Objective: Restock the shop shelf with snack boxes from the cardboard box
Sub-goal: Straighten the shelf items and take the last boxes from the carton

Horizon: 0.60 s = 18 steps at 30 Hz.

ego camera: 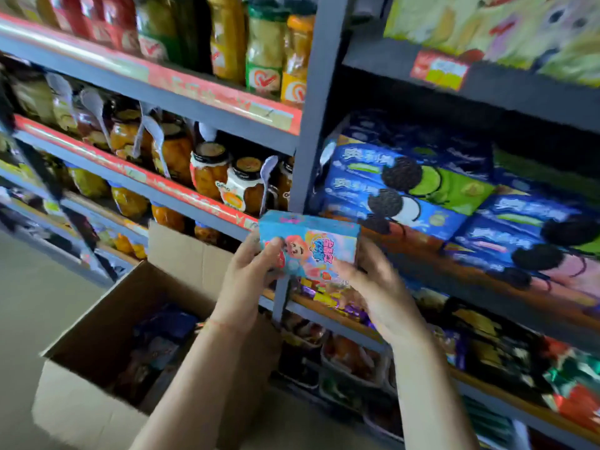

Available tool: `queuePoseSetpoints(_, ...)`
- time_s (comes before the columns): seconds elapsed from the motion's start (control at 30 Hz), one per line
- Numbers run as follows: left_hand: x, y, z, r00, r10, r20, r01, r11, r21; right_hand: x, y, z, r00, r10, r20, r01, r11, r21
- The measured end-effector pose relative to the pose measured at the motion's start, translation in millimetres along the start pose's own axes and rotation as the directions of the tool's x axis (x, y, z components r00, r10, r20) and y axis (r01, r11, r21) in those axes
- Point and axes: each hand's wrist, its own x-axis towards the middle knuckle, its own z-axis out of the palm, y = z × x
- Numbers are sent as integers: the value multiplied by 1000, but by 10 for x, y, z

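**Snack box held up between both hands, short of the shelf**

Head view: snack box (310,246), light blue with a cartoon print, held in the air at the shelving upright (313,102), printed face toward the camera. Left hand (251,264) curled round its left end, thumb on the front, fingers behind. Right hand (370,280) gripping the lower right corner, thumb across the front. Both grips closed on the box, probably so as to turn and square it before it goes in.

Below and left of the grip: cardboard box (107,323), flaps open, dark packets inside, blurred. Kept close underneath, likely to keep the reach short.

Right of the grip: shop shelf (480,287) with stacked blue biscuit packs (418,193) lying flat. Just under the hands, a lower shelf with small wrapped sweets (328,295). Left of the grip and above: jars (209,170) of preserved fruit.

Judged step: carrying the box to its slot; slot itself not evident.
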Motion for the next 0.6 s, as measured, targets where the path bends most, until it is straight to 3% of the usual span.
queuePoseSetpoints(0.13,-197,322,569,989,-76,125,100,975,-197,-295,-379,-444,991,-135,1,135,990,50)
queuePoseSetpoints(0.27,-312,499,981,965,-69,252,124,970,-211,-509,-687,-785,977,-197,82,186,975,119)
queuePoseSetpoints(0.4,-406,521,1346,962,18,273,46,973,-225,-588,-871,-966,952,-283,-119,291,955,51)
queuePoseSetpoints(0.47,-438,524,1479,967,48,251,20,965,-262,-626,-963,-1043,936,-317,-153,335,936,109)
queuePoseSetpoints(0.6,-465,574,1704,927,139,349,-45,963,-265,-727,-1138,-1205,921,-351,-169,372,922,112)
